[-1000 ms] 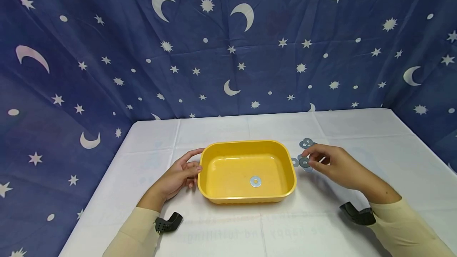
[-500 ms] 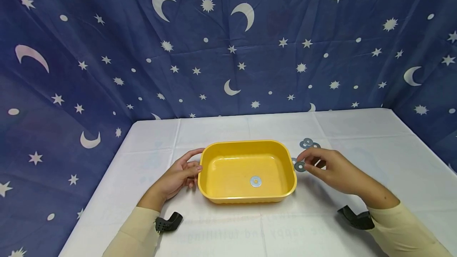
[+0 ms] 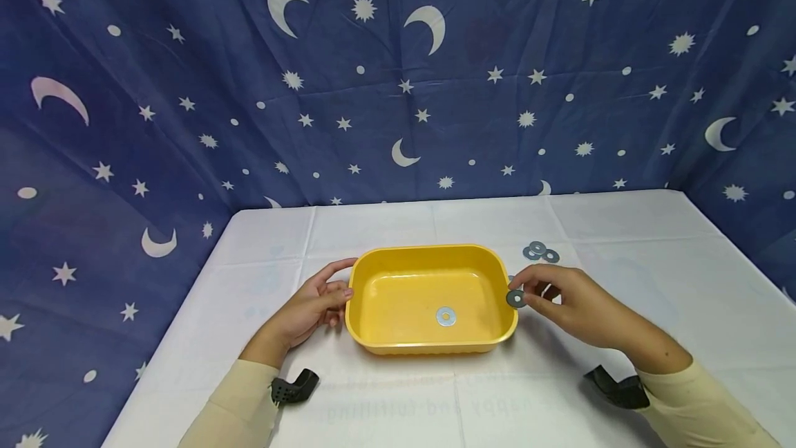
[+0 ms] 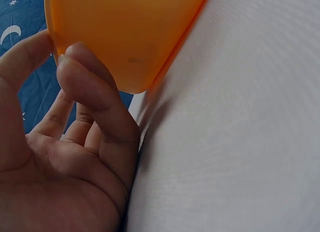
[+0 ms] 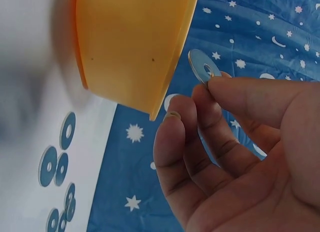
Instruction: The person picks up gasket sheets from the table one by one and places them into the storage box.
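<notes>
Right grip [image 3: 575, 301], washer [image 3: 511, 301] at fingertips [image 3: 519, 278]

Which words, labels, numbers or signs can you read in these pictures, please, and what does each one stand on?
"happy and fulfilling": faint and mirror-reversed, on the white tablecloth.
The fainter line above it, same tablecloth: too blurred to read.
I see no lettering on the yellow tub or the pinched washer.

I see a cream-sleeved left arm [image 3: 233, 403] slanting in from the near left, its bare left hand [image 3: 311, 308] gripping, forefinger [image 3: 336, 266] extended; opposite, a cream-sleeved right arm [image 3: 703, 399], its bare right hand [image 3: 575, 299] pinching with thumb [image 3: 544, 305] and index finger [image 3: 531, 272].
</notes>
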`<action>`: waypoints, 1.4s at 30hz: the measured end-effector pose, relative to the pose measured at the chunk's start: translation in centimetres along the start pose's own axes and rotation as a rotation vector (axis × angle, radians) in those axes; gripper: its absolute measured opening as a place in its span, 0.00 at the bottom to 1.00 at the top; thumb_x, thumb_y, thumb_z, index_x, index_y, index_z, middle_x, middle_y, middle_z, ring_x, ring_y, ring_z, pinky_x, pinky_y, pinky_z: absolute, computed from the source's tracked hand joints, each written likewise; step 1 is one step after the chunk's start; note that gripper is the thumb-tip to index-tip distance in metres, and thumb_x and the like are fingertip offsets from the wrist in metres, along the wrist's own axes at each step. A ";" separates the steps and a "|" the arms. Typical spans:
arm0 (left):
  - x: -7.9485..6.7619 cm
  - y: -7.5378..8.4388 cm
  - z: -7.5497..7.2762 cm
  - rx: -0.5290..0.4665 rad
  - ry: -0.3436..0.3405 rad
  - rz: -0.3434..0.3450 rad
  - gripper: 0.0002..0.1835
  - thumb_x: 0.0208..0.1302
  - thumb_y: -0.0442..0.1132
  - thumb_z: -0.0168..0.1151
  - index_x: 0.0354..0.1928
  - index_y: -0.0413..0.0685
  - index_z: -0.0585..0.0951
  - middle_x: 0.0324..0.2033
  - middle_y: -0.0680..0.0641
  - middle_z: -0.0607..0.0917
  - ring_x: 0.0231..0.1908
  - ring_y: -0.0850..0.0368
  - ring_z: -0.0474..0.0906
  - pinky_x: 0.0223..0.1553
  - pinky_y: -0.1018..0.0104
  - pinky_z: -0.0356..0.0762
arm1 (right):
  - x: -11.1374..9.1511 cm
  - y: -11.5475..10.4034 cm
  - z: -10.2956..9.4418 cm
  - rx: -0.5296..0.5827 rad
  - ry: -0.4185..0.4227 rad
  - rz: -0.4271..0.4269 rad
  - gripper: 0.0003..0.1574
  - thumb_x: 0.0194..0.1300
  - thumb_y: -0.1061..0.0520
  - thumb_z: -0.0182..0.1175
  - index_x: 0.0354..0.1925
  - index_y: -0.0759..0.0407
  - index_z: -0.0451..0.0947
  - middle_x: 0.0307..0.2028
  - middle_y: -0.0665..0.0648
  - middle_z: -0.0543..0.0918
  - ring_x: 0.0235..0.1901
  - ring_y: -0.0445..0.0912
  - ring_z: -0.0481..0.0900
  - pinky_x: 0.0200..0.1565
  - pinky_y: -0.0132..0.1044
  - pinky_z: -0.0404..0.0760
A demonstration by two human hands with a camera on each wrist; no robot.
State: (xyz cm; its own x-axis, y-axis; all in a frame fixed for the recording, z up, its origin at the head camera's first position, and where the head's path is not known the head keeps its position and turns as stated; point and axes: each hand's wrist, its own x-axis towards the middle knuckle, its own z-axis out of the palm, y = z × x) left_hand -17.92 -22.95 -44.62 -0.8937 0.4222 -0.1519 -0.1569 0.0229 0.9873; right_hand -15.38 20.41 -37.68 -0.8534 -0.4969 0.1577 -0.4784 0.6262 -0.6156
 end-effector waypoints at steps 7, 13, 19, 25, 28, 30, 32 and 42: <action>-0.1 0.2 0.2 0.000 0.002 -0.013 0.34 0.71 0.39 0.60 0.75 0.58 0.59 0.31 0.53 0.80 0.23 0.60 0.75 0.25 0.73 0.76 | 0.1 -0.2 0.6 0.003 0.004 -0.024 0.16 0.63 0.65 0.66 0.43 0.45 0.83 0.33 0.41 0.81 0.35 0.35 0.76 0.39 0.30 0.81; -0.2 0.3 0.2 0.003 0.015 -0.019 0.35 0.71 0.40 0.61 0.75 0.58 0.59 0.30 0.54 0.80 0.23 0.60 0.75 0.25 0.73 0.76 | 0.1 -0.6 0.9 0.016 0.019 -0.062 0.15 0.63 0.65 0.67 0.42 0.45 0.83 0.31 0.41 0.80 0.33 0.35 0.75 0.35 0.29 0.79; -0.4 0.2 0.0 -0.005 0.025 0.000 0.34 0.71 0.38 0.60 0.75 0.57 0.60 0.29 0.54 0.79 0.22 0.61 0.74 0.24 0.74 0.75 | 0.4 -1.2 1.1 0.006 0.025 -0.082 0.15 0.63 0.65 0.67 0.42 0.45 0.83 0.32 0.41 0.81 0.33 0.34 0.74 0.35 0.29 0.78; -0.3 0.0 -0.1 -0.003 -0.005 0.001 0.34 0.71 0.39 0.61 0.75 0.57 0.60 0.32 0.52 0.79 0.22 0.61 0.75 0.23 0.74 0.74 | 0.7 -1.5 1.6 0.015 -0.006 -0.080 0.16 0.63 0.66 0.66 0.43 0.46 0.83 0.32 0.41 0.81 0.33 0.34 0.75 0.36 0.29 0.80; -0.3 0.1 -0.2 -0.003 0.003 -0.001 0.34 0.70 0.39 0.61 0.75 0.58 0.60 0.32 0.51 0.79 0.22 0.61 0.75 0.23 0.74 0.74 | 1.3 -1.6 1.8 0.000 -0.005 -0.117 0.17 0.62 0.68 0.65 0.43 0.46 0.82 0.31 0.43 0.81 0.33 0.34 0.74 0.34 0.29 0.79; -0.2 0.1 -0.2 -0.002 0.010 -0.006 0.34 0.70 0.39 0.62 0.74 0.59 0.60 0.32 0.51 0.79 0.22 0.61 0.75 0.23 0.74 0.74 | 1.7 -1.7 1.7 -0.009 -0.002 -0.126 0.18 0.62 0.69 0.65 0.42 0.46 0.82 0.31 0.44 0.80 0.32 0.34 0.73 0.32 0.29 0.77; -0.2 0.2 -0.1 -0.001 0.014 -0.010 0.34 0.70 0.39 0.61 0.74 0.59 0.61 0.32 0.52 0.80 0.22 0.61 0.75 0.23 0.74 0.74 | 2.0 -1.9 1.6 -0.026 -0.012 -0.126 0.18 0.62 0.69 0.65 0.43 0.46 0.82 0.30 0.44 0.80 0.31 0.35 0.72 0.30 0.28 0.75; -0.2 0.2 0.0 0.006 0.020 -0.023 0.35 0.69 0.40 0.62 0.74 0.60 0.61 0.32 0.52 0.80 0.23 0.61 0.76 0.23 0.74 0.74 | 4.2 -2.2 1.6 -0.065 -0.125 -0.097 0.13 0.64 0.66 0.64 0.45 0.51 0.82 0.30 0.46 0.81 0.29 0.35 0.73 0.31 0.29 0.76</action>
State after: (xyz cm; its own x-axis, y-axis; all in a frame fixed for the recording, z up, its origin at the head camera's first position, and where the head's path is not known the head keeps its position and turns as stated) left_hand -17.74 -23.04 -44.35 -0.8983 0.4030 -0.1752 -0.1750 0.0375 0.9838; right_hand -17.56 15.98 -36.90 -0.7719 -0.6255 0.1139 -0.5733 0.6073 -0.5501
